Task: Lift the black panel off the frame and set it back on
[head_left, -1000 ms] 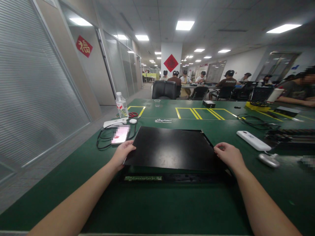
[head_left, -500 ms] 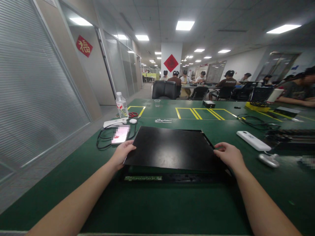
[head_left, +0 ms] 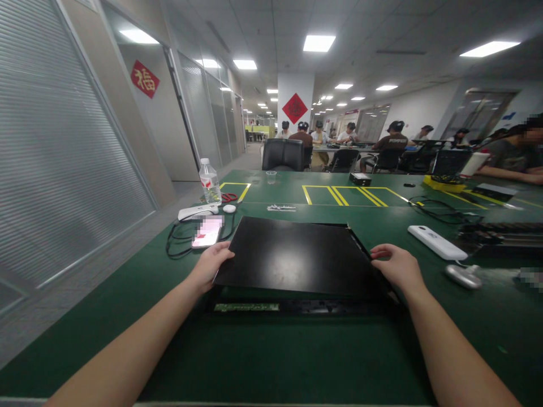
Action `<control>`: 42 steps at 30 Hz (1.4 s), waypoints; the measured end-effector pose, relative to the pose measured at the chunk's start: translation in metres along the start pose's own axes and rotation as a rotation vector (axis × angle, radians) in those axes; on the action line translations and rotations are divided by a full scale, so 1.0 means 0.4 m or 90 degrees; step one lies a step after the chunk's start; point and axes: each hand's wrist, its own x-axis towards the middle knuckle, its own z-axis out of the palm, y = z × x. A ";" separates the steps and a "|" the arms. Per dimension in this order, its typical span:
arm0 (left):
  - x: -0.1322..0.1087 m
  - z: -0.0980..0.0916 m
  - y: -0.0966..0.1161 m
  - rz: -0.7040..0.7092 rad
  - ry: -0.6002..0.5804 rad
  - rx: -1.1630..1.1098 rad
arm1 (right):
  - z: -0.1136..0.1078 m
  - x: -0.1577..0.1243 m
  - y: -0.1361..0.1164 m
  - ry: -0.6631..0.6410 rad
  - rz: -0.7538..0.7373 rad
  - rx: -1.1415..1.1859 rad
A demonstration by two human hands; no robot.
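Not much changes in the last second, the black lid (head_left: 297, 257) just tips up a hair more off the flat case (head_left: 254, 307) on the green table (head_left: 271, 362), left hand (head_left: 210, 265) and right hand (head_left: 399, 267) each curled around a side edge.

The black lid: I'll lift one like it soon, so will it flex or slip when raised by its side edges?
Probably stiff: the black lid looks flat though the left hand and right hand hold only its side edges. Its smooth, reflective top may be slippery. Broad and thin, it is likely light for its size.
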 end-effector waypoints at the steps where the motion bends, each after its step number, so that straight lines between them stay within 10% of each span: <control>1: 0.001 -0.001 -0.001 0.000 -0.001 -0.001 | 0.000 0.001 0.001 -0.003 -0.001 0.002; 42: 0.009 -0.005 0.006 -0.037 -0.015 -0.044 | 0.011 0.006 0.008 0.024 -0.027 0.074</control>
